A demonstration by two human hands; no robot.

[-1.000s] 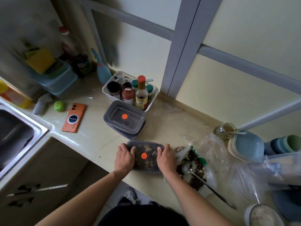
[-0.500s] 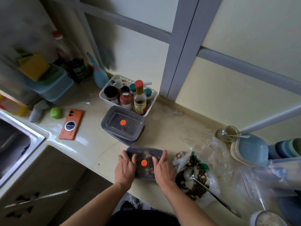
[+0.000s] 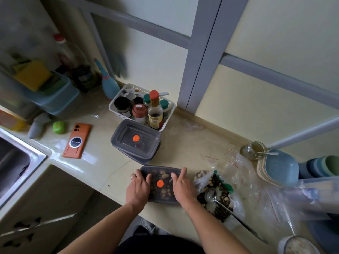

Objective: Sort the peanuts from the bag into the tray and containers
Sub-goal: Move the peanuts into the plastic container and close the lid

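Countertop (image 3: 183, 149) container (image 3: 161, 201), peanuts (image 3: 165, 176) dim under lid (image 3: 160, 189); left hand (image 3: 137, 187), right hand (image 3: 183, 187) fingers (image 3: 183, 171) pressing flat

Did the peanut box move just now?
No. The peanut container sits in the same spot, just in front of the stacked gray containers. Only the camera shifted.

Both hands on the lidded container (image 3: 161, 172) at the worktop's (image 3: 187, 149) front edge. Left hand (image 3: 138, 187) presses flat on its left side, right hand (image 3: 183, 187) flat on its right, thumbs in toward the orange sticker (image 3: 160, 183). Peanuts show through the lid. Plastic bag (image 3: 220, 189) of peanuts and dark bits sits just right, touching it, ladle (image 3: 210, 194) lying in it. Container stack (image 3: 135, 140) behind, bottle basket (image 3: 117, 105) beyond that. Phone (image 3: 77, 140) off left, near the sink (image 3: 18, 162).
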